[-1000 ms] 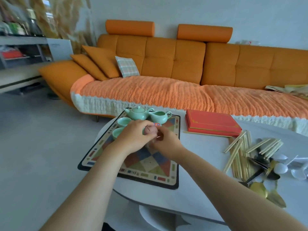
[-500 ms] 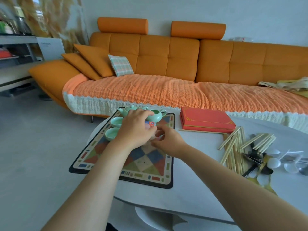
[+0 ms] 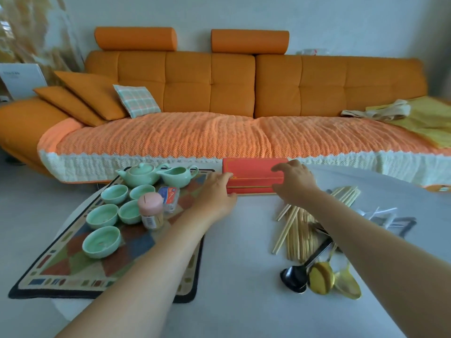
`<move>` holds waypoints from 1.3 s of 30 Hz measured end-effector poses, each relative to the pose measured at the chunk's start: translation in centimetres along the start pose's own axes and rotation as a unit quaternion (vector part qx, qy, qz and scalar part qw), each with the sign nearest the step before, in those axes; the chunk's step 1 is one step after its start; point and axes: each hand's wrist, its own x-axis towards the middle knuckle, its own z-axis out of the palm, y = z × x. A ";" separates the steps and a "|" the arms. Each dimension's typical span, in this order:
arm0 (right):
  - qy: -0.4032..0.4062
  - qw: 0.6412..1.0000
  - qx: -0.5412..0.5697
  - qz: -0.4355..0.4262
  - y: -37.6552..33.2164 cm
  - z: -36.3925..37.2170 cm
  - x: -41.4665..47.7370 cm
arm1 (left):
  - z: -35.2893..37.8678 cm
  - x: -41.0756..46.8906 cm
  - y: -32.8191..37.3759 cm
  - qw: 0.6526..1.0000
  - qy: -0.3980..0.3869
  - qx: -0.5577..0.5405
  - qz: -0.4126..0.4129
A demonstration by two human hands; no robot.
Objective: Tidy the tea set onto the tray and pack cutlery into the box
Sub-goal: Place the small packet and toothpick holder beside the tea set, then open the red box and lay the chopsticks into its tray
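The closed red box lies at the table's far edge. My left hand grips its left front corner, thumb at the lower edge and fingers on top. My right hand covers its right end, thumb on the lid. On the patterned tray at the left stand a green teapot, a green pitcher, several green cups, a pink-lidded toothpick jar and a small packet. Wooden chopsticks, a black spoon and gold spoons lie loose under my right forearm.
White plastic spoons lie at the table's right. The round white table ends just past the box. Behind it runs an orange sofa with a knitted cover and cushions.
Both hands left the toothpick jar on the tray and moved right to the red box. The view has shifted right and closer to the table.
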 end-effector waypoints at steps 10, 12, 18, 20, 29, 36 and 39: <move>-0.065 0.997 0.027 0.040 1.2 0.8 0.9 | 2.2 2.8 -0.1 0.997 -0.018 -0.042 -0.058; -0.062 0.997 0.023 0.035 1.1 0.8 0.5 | 1.8 2.5 -0.2 0.996 0.010 -0.051 -0.069; -0.129 0.985 -0.110 0.010 0.1 -1.4 0.4 | 1.2 1.7 -0.2 0.997 0.014 -0.013 -0.074; -0.113 0.980 -0.162 -0.028 -1.1 -1.6 1.2 | 1.2 1.7 -0.4 0.997 0.012 -0.020 -0.077; -0.202 0.955 -0.084 -0.198 -7.1 1.4 5.3 | 1.6 1.9 -2.3 0.987 -0.003 -0.157 -0.047; -0.203 0.959 -0.063 -0.189 -7.0 1.8 6.5 | 2.3 2.1 -3.4 0.988 0.015 -0.150 -0.034; -0.212 0.959 -0.023 -0.185 -6.6 1.4 6.6 | 2.3 2.2 -3.4 0.989 0.020 -0.141 -0.028</move>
